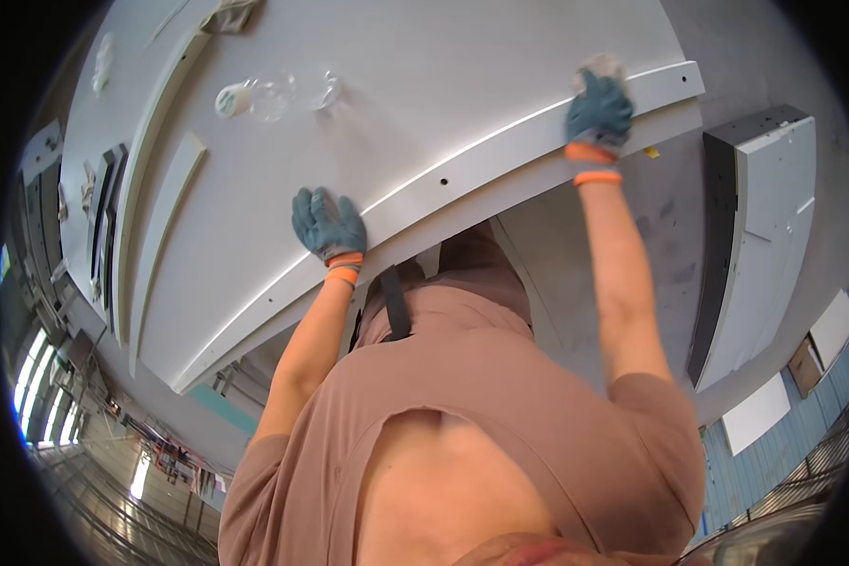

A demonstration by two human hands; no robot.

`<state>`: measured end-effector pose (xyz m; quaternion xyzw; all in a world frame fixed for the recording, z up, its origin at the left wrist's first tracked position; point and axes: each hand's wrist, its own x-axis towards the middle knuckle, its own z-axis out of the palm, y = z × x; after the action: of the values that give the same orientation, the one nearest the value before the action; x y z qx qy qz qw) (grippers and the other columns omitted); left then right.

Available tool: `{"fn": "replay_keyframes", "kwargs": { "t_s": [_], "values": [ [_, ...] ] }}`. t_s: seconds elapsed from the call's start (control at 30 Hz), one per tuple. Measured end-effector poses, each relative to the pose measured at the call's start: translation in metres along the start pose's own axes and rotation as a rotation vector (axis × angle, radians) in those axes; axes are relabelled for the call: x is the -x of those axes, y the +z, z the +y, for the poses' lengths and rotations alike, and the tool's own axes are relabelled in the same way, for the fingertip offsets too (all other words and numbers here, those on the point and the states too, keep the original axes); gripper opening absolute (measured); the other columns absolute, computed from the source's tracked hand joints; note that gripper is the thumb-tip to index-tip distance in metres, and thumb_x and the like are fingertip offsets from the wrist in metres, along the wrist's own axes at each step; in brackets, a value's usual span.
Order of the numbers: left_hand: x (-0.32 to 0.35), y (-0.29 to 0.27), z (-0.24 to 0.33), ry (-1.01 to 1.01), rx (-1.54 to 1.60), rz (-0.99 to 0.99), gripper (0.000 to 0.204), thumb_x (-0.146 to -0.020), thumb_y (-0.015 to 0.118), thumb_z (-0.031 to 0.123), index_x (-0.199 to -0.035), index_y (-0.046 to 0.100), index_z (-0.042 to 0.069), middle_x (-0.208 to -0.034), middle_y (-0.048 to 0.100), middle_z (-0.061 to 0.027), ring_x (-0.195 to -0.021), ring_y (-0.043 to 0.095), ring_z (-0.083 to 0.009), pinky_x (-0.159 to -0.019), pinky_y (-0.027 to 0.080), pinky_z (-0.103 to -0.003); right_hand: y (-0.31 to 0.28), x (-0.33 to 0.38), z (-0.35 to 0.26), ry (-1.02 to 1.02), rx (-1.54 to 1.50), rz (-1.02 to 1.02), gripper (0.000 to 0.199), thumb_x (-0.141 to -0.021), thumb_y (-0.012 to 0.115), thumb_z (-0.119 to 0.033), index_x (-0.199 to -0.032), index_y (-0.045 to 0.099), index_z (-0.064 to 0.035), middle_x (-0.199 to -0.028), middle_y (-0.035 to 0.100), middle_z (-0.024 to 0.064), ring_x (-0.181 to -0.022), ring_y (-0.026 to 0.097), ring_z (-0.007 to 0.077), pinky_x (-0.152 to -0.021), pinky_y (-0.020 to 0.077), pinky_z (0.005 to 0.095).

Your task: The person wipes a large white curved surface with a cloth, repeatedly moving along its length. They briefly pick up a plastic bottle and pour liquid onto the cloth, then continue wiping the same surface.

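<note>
Along the near edge of a white table (pixel 415 123) lies a long white strip (pixel 500 158) with several dark holes. My left hand (pixel 328 226), in a grey-blue glove with an orange cuff, rests across this strip left of its middle. Its fingers stretch apart over the strip's far side onto the table. Near the strip's right end, my right hand (pixel 599 111) wears a matching glove and is closed on a crumpled pale rag (pixel 604 66). The rag touches the strip or the surface right beside it; motion blur hides the exact contact.
A clear plastic bottle (pixel 272 97) lies on the table. More white strips (pixel 170 203) and dark strips (pixel 104 222) lie at the left. A cloth (pixel 228 17) sits at the far edge. To the right stands a white panelled block with a dark side (pixel 774 217).
</note>
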<state>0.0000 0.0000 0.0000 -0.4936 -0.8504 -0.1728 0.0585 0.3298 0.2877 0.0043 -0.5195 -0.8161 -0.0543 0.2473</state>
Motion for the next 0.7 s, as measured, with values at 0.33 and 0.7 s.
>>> {"fn": "replay_keyframes", "kwargs": {
  "t_s": [0.33, 0.7],
  "values": [
    [0.01, -0.014, -0.06, -0.566, 0.932, 0.168, 0.027, -0.108, 0.061, 0.018, -0.123, 0.071, -0.002, -0.138, 0.066, -0.0192, -0.127, 0.064, -0.033, -0.109, 0.05, -0.042, -0.039, 0.122, -0.323, -0.096, -0.676, -0.376, 0.032, -0.097, 0.067, -0.017, -0.128, 0.069, -0.0157, -0.128, 0.07, 0.0113, -0.118, 0.067, 0.0345, -0.098, 0.056, 0.0462],
    [0.239, -0.149, -0.325, -1.154, 0.769, 0.548, 0.031, -0.105, 0.067, 0.018, -0.126, 0.068, -0.005, -0.121, 0.072, -0.0094, -0.108, 0.066, -0.0173, -0.097, 0.054, -0.032, -0.008, 0.176, -0.408, -0.223, -0.376, -0.283, 0.026, -0.096, 0.055, -0.006, -0.119, 0.067, -0.0009, -0.115, 0.068, 0.0182, -0.108, 0.065, 0.0367, -0.108, 0.0489, 0.0491]
  ]
}}
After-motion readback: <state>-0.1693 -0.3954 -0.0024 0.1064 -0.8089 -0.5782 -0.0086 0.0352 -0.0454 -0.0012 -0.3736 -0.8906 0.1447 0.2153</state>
